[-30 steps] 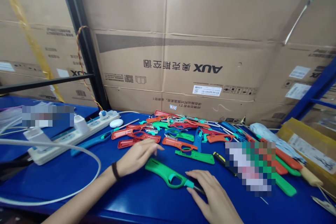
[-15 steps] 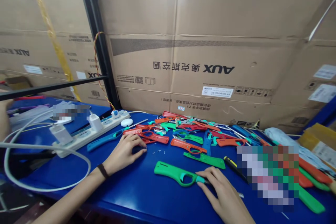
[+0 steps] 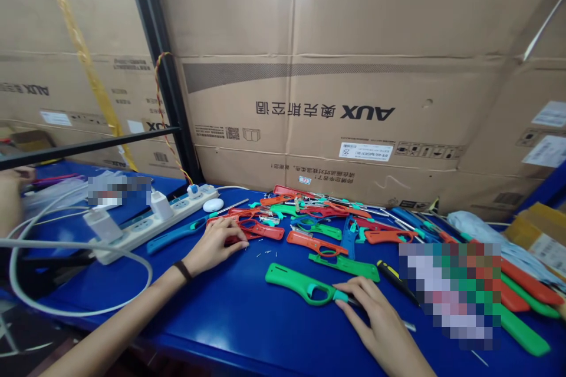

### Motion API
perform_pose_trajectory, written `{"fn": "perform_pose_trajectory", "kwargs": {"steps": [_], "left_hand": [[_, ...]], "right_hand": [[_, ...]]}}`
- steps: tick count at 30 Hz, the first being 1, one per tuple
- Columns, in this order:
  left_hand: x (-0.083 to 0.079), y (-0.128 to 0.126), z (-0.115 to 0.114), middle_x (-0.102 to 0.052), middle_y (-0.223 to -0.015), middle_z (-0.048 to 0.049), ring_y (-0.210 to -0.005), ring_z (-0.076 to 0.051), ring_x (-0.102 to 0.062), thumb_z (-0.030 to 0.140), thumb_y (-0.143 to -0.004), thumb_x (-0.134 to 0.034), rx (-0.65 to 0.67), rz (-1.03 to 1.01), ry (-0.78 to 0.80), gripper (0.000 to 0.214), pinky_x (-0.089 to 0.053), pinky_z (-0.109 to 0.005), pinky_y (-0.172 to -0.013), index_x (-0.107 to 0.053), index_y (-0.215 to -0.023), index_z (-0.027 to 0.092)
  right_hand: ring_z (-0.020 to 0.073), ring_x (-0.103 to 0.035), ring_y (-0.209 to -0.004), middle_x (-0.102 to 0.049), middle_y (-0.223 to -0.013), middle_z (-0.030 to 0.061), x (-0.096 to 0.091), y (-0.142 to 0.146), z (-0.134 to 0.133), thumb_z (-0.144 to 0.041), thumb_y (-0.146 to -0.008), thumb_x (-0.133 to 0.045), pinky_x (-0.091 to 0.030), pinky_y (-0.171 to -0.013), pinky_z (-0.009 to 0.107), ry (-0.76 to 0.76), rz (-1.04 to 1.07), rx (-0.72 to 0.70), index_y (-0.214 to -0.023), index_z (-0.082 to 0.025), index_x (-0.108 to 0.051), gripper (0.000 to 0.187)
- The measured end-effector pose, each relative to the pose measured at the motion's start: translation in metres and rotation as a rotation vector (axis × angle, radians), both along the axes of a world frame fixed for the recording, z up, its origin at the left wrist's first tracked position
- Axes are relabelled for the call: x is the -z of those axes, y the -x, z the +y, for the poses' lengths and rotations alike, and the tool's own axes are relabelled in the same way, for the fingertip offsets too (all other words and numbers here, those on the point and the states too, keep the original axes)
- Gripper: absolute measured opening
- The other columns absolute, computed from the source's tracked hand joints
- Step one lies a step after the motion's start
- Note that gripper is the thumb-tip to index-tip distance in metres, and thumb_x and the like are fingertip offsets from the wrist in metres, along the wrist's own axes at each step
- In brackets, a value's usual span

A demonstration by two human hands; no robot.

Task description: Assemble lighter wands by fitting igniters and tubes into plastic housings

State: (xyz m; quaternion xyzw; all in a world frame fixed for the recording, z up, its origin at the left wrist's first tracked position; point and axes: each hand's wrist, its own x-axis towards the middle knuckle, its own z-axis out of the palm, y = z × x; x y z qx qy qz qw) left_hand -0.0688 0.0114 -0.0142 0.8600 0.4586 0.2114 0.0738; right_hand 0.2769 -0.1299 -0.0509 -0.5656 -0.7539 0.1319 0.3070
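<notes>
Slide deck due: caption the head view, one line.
Right hand holds a green lighter by its teal collar, left hand at red casings.

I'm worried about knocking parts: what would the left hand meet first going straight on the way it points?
Probably the red shells: the left hand overlaps them in view and may already touch one, though depth is unclear.

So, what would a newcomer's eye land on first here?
Probably the bright green lighter-shaped tool on the blue table, its far end at the right hand. Next, the jumble of colored casings behind it, with the left hand at its left edge. Behind everything, the big cardboard box.
</notes>
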Motion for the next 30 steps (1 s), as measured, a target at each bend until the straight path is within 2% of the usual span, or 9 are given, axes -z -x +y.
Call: {"fn": "perform_pose_trajectory", "kwargs": {"steps": [7,15,19,22,25,30], "left_hand": [[0.008,-0.001,0.003,-0.056,-0.091,-0.0030,-0.092,-0.022,-0.052,0.044,-0.084,-0.060,0.059,-0.065,0.067,0.023,-0.039,-0.035,-0.088,-0.069,-0.083,0.022],[0.006,0.000,0.001,-0.055,-0.091,-0.0039,-0.092,-0.023,-0.052,0.048,-0.079,-0.065,0.070,-0.144,0.120,0.028,-0.040,-0.037,-0.089,-0.068,-0.077,0.020],[-0.003,-0.018,-0.017,-0.056,-0.094,-0.0038,-0.093,-0.020,-0.053,0.049,-0.083,-0.060,0.104,-0.219,0.122,0.030,-0.041,-0.033,-0.090,-0.067,-0.077,0.020],[-0.010,-0.036,-0.036,-0.057,-0.099,-0.0037,-0.098,-0.020,-0.052,0.042,-0.085,-0.062,0.181,-0.315,0.148,0.024,-0.040,-0.032,-0.091,-0.066,-0.077,0.021],[-0.012,-0.047,-0.046,-0.058,-0.101,-0.0034,-0.098,-0.020,-0.051,0.038,-0.088,-0.059,0.226,-0.284,0.118,0.020,-0.039,-0.033,-0.091,-0.066,-0.079,0.021],[-0.007,-0.047,-0.046,-0.058,-0.104,-0.0035,-0.097,-0.021,-0.049,0.034,-0.091,-0.055,0.234,-0.156,0.001,0.017,-0.037,-0.036,-0.089,-0.065,-0.084,0.022]], "right_hand": [[0.0208,-0.059,-0.098,-0.059,-0.101,0.0042,0.000,0.000,0.000,-0.030,-0.093,-0.048,-0.048,-0.086,0.034,0.007,0.012,-0.004,-0.107,-0.028,-0.059,0.018],[0.0215,-0.059,-0.096,-0.060,-0.100,0.0051,-0.001,0.001,0.001,-0.030,-0.093,-0.048,-0.049,-0.084,0.035,0.005,0.012,-0.015,-0.105,-0.026,-0.059,0.017],[0.0210,-0.060,-0.095,-0.060,-0.099,0.0045,0.000,0.001,-0.001,-0.029,-0.093,-0.049,-0.049,-0.083,0.034,-0.010,0.008,-0.025,-0.106,-0.027,-0.059,0.017],[0.0211,-0.061,-0.094,-0.062,-0.098,0.0044,0.000,0.001,-0.001,-0.029,-0.092,-0.050,-0.050,-0.082,0.033,-0.035,0.010,-0.026,-0.104,-0.027,-0.060,0.016],[0.0208,-0.061,-0.093,-0.062,-0.098,0.0046,0.000,0.001,-0.001,-0.029,-0.092,-0.050,-0.051,-0.081,0.033,-0.055,0.010,-0.018,-0.104,-0.027,-0.061,0.016],[0.0202,-0.062,-0.093,-0.063,-0.098,0.0043,-0.004,0.001,-0.001,-0.028,-0.091,-0.050,-0.051,-0.081,0.032,-0.048,-0.020,-0.017,-0.105,-0.027,-0.062,0.018]]}}
